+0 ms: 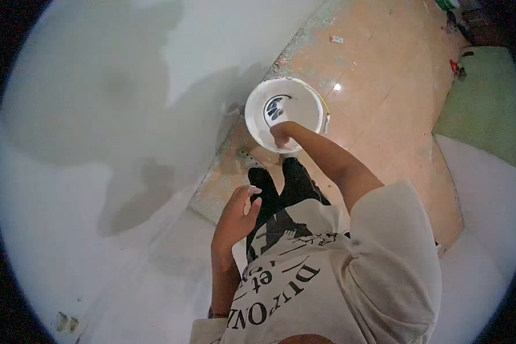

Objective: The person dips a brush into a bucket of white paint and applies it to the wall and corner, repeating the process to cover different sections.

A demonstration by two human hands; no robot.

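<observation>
A white bucket (312, 109) stands on the floor before my feet, its wire handle hanging down the right side. Dark, shiny patches like reflections in liquid (276, 108) show at its bottom. My right hand (282, 134) reaches over the near rim into the bucket, knuckles up and fingers curled down. Its fingertips are hidden, and I cannot tell what is in them. My left hand (238, 215) hovers in front of my legs, thumb apart from loosely bent fingers, holding nothing. Whitish smears show on its fingertips.
A pale wall (200, 34) with my shadow on it runs along the left, close to the bucket. Orange-tan flooring (384, 114) spreads to the right, with a small box (336, 39) lying on it. A greenish sheet (487, 103) lies at the far right.
</observation>
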